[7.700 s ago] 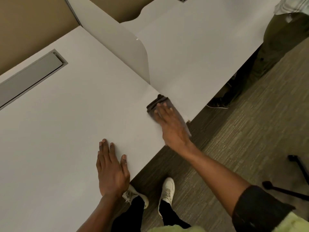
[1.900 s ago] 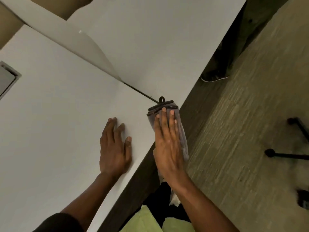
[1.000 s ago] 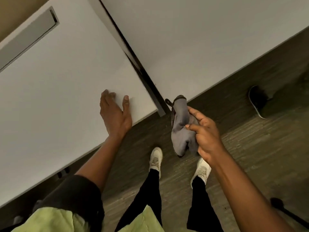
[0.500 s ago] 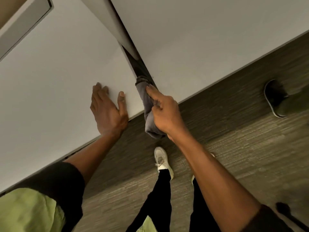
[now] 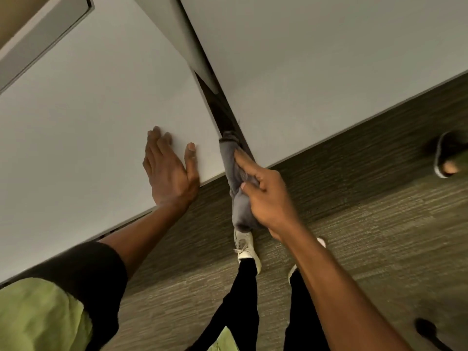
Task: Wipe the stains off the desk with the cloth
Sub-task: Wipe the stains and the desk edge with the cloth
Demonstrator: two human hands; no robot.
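The white desk (image 5: 96,117) fills the left of the view, and a second white desk (image 5: 316,67) lies to its right across a narrow dark gap (image 5: 222,115). My left hand (image 5: 169,173) rests flat on the near right corner of the left desk, fingers spread. My right hand (image 5: 266,198) grips a bunched grey cloth (image 5: 234,173), its index finger stretched along the fabric. The cloth's top end sits in the mouth of the gap, against the desk's side edge. No stains show on the visible desk surface.
A white divider panel (image 5: 184,39) stands along the gap farther back. A recessed grey cable tray (image 5: 43,36) is set into the desk at top left. Another person's shoe (image 5: 445,158) is on the carpet at right. My own white shoes (image 5: 244,247) stand below the cloth.
My right hand lifted the cloth off the desk top, carried it below the edge, then pushed it up into the gap between the desks. My left hand stayed flat on the desk corner.
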